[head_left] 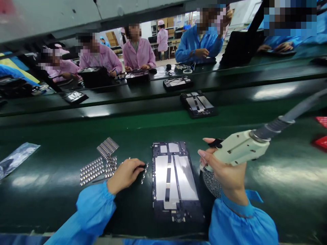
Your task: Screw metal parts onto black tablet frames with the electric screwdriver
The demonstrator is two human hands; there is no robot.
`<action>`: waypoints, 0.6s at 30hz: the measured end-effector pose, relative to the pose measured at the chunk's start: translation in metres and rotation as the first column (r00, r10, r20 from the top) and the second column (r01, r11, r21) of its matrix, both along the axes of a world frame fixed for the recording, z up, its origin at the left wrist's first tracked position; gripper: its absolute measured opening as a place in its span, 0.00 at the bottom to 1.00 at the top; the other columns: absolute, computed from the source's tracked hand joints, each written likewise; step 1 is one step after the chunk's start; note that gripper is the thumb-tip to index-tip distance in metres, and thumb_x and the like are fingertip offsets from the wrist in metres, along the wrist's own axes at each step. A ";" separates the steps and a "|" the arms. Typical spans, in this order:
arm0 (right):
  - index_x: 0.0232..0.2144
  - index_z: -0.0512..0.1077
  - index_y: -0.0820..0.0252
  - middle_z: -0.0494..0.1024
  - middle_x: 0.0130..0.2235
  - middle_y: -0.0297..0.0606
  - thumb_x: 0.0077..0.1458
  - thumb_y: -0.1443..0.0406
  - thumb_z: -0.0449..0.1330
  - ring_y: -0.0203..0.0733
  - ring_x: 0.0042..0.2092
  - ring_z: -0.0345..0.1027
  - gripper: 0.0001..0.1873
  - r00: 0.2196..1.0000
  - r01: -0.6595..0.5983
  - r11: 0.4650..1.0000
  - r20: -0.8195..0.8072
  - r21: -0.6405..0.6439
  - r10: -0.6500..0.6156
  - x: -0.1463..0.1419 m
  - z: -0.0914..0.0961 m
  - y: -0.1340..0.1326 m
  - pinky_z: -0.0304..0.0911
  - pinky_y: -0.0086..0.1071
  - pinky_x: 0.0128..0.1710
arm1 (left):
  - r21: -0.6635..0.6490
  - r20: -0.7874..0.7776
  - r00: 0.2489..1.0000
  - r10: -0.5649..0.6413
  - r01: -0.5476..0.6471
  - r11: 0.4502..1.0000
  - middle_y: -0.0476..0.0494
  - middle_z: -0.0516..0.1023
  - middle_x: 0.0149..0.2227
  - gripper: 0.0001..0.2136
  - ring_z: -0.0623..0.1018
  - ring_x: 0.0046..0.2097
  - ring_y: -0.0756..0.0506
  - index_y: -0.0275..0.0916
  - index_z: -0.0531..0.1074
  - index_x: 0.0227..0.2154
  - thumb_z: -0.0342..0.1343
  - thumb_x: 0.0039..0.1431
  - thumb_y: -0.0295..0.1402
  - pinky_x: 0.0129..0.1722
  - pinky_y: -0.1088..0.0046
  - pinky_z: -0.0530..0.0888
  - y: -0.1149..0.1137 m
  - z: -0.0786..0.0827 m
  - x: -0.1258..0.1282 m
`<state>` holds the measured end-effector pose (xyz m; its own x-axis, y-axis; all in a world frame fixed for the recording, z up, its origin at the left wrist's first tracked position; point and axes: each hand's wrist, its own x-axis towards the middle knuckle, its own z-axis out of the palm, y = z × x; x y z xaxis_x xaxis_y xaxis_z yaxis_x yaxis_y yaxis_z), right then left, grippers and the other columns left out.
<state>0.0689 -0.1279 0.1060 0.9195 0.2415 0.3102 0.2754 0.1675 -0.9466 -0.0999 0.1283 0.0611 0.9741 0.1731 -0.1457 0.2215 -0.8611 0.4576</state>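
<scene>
A dark tablet frame with silver plates (176,180) lies flat on the green bench in front of me. My right hand (224,172) is closed round a cream electric screwdriver (240,148) held just right of the frame, its grey hose running up to the right. My left hand (126,173) rests on the bench left of the frame, fingers curled and pinched on a thin dark strip (145,170). Several sheets of small silver parts (100,163) lie just beyond the left hand.
A clear plastic bag (15,158) lies far left. A perforated round disc (212,183) sits under my right wrist. More frames (198,103) ride the conveyor belt beyond. Workers in pink and blue coats sit across the line. Red items (320,141) lie far right.
</scene>
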 end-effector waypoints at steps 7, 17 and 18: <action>0.38 0.75 0.53 0.72 0.19 0.28 0.46 0.66 0.70 0.39 0.20 0.65 0.15 1.000 0.014 1.000 0.000 -0.008 -0.014 0.002 -0.003 -0.001 0.63 0.36 0.21 | -0.040 -0.254 0.947 0.195 -0.212 0.976 0.45 0.80 0.29 0.06 0.78 0.33 0.46 0.37 0.77 0.30 0.62 0.49 0.32 0.30 0.75 0.67 -0.001 -0.004 0.045; 0.40 0.74 0.57 0.72 0.18 0.28 0.47 0.66 0.70 0.39 0.20 0.66 0.16 1.000 -0.023 1.000 -0.012 -0.019 0.023 0.000 0.002 -0.003 0.67 0.37 0.24 | 0.010 -0.221 0.960 0.173 -0.176 0.984 0.45 0.79 0.29 0.03 0.77 0.35 0.45 0.39 0.76 0.25 0.58 0.51 0.30 0.33 0.73 0.66 -0.012 0.001 0.033; 0.40 0.74 0.57 0.72 0.18 0.28 0.47 0.66 0.70 0.39 0.20 0.66 0.16 1.000 -0.021 1.000 -0.009 -0.020 0.021 0.000 0.002 -0.003 0.66 0.36 0.24 | -0.004 -0.220 0.962 0.164 -0.169 0.986 0.46 0.78 0.28 0.03 0.77 0.34 0.46 0.38 0.75 0.26 0.57 0.51 0.29 0.32 0.73 0.67 -0.012 0.001 0.031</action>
